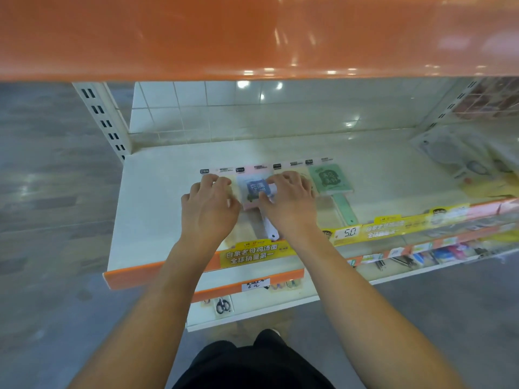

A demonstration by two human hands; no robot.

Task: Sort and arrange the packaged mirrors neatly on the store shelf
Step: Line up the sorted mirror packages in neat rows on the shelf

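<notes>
On the white metal store shelf (pixel 157 192), a row of flat packaged hand mirrors lies side by side. The left hand (pixel 209 204) presses down on a pale packaged mirror (pixel 232 189) with bent fingers. The right hand (pixel 289 200) rests curled fingertips on the pink packaged mirror with a blue label (pixel 252 192). A green packaged mirror (pixel 330 179) lies just right. A yellow shelf-edge tag (pixel 346 233) reads "5.0"; a yellow strip label (pixel 252 254) reads "白象老母鸡汤面".

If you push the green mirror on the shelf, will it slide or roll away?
The green mirror lies flat, so it probably slides, not rolls. Its clear wrapper and the glossy shelf look slippery. The long handle may make it swivel.
</notes>
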